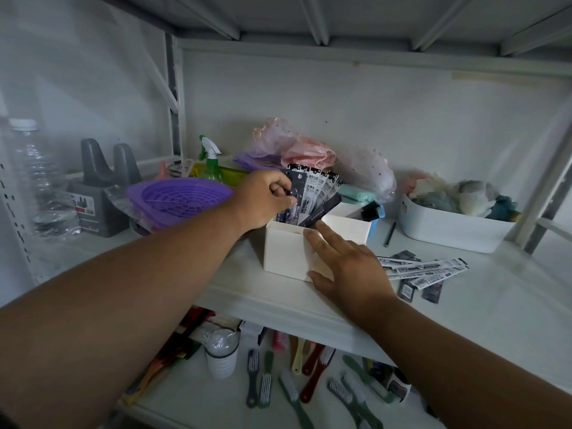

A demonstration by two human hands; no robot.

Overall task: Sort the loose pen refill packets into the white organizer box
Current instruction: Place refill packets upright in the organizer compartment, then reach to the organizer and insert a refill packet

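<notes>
Left hand [263, 199] pinches standing refill packets [312, 193] in white organizer box [288, 252], likely tidying them upright. Right hand [346, 267], fingers spread flat against box side, steadies it. Loose packets [424, 269] lie on shelf [495, 305], right of box, unsorted.

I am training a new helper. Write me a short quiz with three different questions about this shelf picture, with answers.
1. True or false: the left hand holds packets standing in the white box.
2. What does the right hand do? A) lifts a brush B) rests open on the box C) grips the pen
3. Fill in: loose packets lie to the ___ of the box.

Key: 1 true; 2 B; 3 right.
</notes>
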